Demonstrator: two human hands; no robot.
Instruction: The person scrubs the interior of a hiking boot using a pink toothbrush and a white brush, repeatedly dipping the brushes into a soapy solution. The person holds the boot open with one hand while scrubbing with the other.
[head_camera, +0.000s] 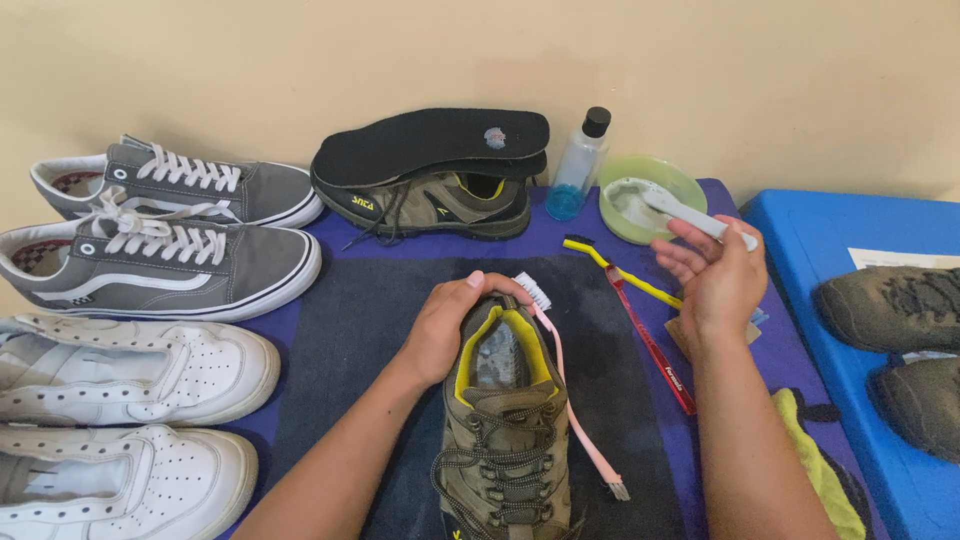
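Observation:
My left hand (447, 325) grips the heel of an olive hiking shoe (505, 430) with a yellow lining, which lies on a dark mat (340, 330). My right hand (715, 270) holds a white brush (690, 215) by its handle, its head over a pale green bowl (650, 195). A pink brush (570, 390) lies just right of the shoe. A yellow brush (620, 270) and a red brush (650, 345) lie further right.
A second olive shoe (435, 205) with black insoles (430, 140) on top stands at the back beside a clear bottle (578, 170). Grey sneakers (160, 255) and white sneakers (120, 420) line the left. More olive shoes (900, 340) rest on a blue lid at right. A green cloth (815, 465) lies near my right forearm.

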